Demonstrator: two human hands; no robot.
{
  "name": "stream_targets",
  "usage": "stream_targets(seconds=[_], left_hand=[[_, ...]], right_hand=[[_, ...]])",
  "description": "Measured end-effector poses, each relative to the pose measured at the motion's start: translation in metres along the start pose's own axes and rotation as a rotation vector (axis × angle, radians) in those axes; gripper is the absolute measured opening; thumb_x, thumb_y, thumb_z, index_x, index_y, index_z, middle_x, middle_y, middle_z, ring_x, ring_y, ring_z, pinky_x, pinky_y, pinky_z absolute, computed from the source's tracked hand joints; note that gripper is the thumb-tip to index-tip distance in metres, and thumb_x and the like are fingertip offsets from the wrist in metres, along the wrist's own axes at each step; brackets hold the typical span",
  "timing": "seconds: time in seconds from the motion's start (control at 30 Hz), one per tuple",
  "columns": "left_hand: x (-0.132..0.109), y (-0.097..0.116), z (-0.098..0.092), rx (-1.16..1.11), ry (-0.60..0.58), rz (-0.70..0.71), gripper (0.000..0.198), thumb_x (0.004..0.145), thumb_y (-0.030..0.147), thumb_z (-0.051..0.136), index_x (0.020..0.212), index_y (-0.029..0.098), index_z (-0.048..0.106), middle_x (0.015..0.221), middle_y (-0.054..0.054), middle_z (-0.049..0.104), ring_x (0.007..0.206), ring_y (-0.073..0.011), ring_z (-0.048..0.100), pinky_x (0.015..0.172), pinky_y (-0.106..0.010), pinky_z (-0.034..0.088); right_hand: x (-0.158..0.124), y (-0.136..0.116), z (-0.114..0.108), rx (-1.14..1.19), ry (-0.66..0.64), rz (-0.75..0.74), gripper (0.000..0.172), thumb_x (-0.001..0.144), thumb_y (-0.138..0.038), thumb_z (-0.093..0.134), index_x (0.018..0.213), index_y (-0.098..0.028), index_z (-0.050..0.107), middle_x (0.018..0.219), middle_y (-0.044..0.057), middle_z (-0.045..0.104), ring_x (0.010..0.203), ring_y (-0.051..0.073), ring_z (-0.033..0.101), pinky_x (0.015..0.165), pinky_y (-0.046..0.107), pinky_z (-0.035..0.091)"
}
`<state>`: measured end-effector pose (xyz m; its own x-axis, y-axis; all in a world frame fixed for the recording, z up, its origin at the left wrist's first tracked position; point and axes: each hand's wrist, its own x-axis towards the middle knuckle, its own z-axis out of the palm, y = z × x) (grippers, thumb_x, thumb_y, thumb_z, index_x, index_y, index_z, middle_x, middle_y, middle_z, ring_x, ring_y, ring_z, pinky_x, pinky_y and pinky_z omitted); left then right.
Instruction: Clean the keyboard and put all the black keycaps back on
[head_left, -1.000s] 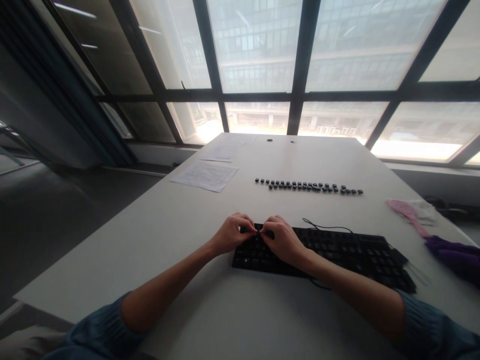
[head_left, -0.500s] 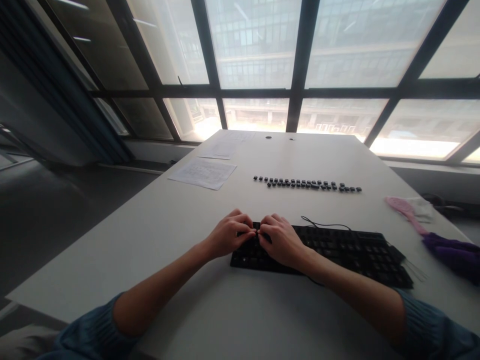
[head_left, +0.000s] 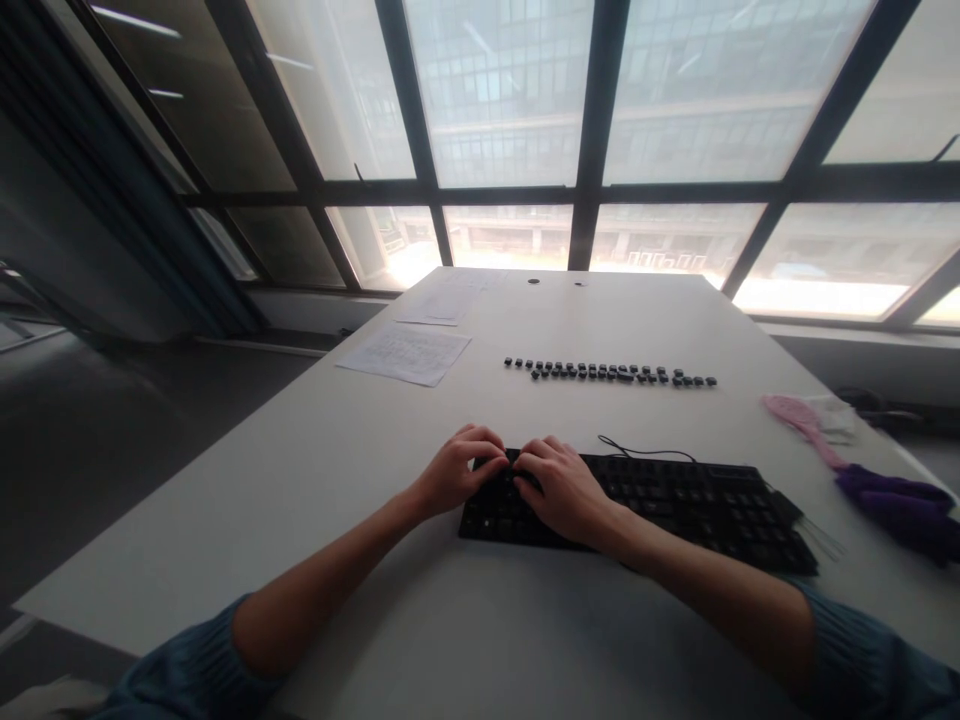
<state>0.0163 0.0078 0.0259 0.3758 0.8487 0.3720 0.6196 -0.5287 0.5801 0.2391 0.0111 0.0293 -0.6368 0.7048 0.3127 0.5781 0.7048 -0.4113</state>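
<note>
While a keyboard (head_left: 667, 505) is laid flat, loose keycaps (head_left: 611, 372) are kept in rows

Because attention is concentrated at the keyboard's far left portion, the left grip (head_left: 456, 470) and the right grip (head_left: 561, 488) are brought close together there, with the thumb and fingers of each drawn inward over the keys. Whether anything small is pinched by either grip cannot be told, the contact being dark and partly hidden. From beneath the grips the keyboard is extended rightward; it is borne flat by the table (head_left: 420, 640), so that, it is judged, both grips are left free for fine work.

Well beyond the right grip, the loose keycaps are ranged in two rough rows; by such spacing each is presumably kept distinct and within reach. Just beyond the keyboard, a cable (head_left: 651, 452) is looped clear of the keys. Far to the right of the right grip, a dark piece with thin wires (head_left: 784, 508) is set at the keyboard's end; a pink item (head_left: 806, 423) and a purple cloth (head_left: 896, 508) are placed farther right. Beyond the left grip, paper sheets (head_left: 409, 354) are laid where, presumably, they are not covered by the arms.
</note>
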Motion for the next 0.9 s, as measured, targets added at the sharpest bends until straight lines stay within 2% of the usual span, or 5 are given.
stream_targets(seconds=[0.13, 0.23, 0.37, 0.57, 0.9], left_hand=[[0.026, -0.011, -0.008, 0.022, 0.131, -0.094, 0.021, 0.092, 0.038, 0.064, 0.099, 0.024, 0.077, 0.099, -0.005, 0.076, 0.089, -0.0192, 0.065, 0.073, -0.03, 0.051], [0.062, -0.029, -0.007, 0.113, 0.183, -0.123, 0.02, 0.088, 0.038, 0.069, 0.098, 0.023, 0.078, 0.093, -0.004, 0.078, 0.081, -0.0185, 0.065, 0.078, -0.032, 0.052], [0.115, -0.057, 0.009, 0.189, 0.142, -0.221, 0.017, 0.083, 0.03, 0.074, 0.096, 0.021, 0.079, 0.093, -0.003, 0.079, 0.078, -0.0186, 0.067, 0.081, -0.032, 0.053], [0.161, -0.08, 0.036, 0.236, 0.14, -0.286, 0.016, 0.081, 0.031, 0.075, 0.093, 0.021, 0.081, 0.098, -0.004, 0.079, 0.082, -0.0203, 0.07, 0.082, -0.032, 0.055], [0.182, -0.092, 0.056, 0.258, 0.113, -0.29, 0.017, 0.079, 0.033, 0.077, 0.093, 0.025, 0.082, 0.098, -0.005, 0.079, 0.097, -0.0251, 0.07, 0.09, -0.034, 0.053]], right_hand=[[0.01, 0.019, -0.025, 0.012, 0.048, 0.061, 0.009, 0.09, -0.019, 0.065, 0.095, -0.023, 0.072, 0.102, 0.006, 0.071, 0.099, 0.023, 0.06, 0.09, 0.036, 0.044], [0.033, 0.051, -0.044, -0.068, 0.078, 0.141, 0.011, 0.087, -0.017, 0.067, 0.096, -0.021, 0.073, 0.101, 0.007, 0.072, 0.099, 0.024, 0.061, 0.091, 0.035, 0.044], [0.077, 0.1, -0.055, -0.245, 0.073, 0.21, 0.013, 0.089, -0.016, 0.064, 0.097, -0.019, 0.074, 0.103, 0.009, 0.073, 0.102, 0.024, 0.061, 0.09, 0.033, 0.043], [0.128, 0.145, -0.037, -0.367, 0.025, 0.182, 0.015, 0.093, -0.017, 0.061, 0.095, -0.018, 0.076, 0.102, 0.011, 0.073, 0.1, 0.024, 0.059, 0.086, 0.031, 0.042], [0.15, 0.166, -0.008, -0.354, -0.038, 0.097, 0.017, 0.093, -0.016, 0.059, 0.091, -0.017, 0.076, 0.099, 0.012, 0.073, 0.103, 0.026, 0.056, 0.086, 0.034, 0.038]])
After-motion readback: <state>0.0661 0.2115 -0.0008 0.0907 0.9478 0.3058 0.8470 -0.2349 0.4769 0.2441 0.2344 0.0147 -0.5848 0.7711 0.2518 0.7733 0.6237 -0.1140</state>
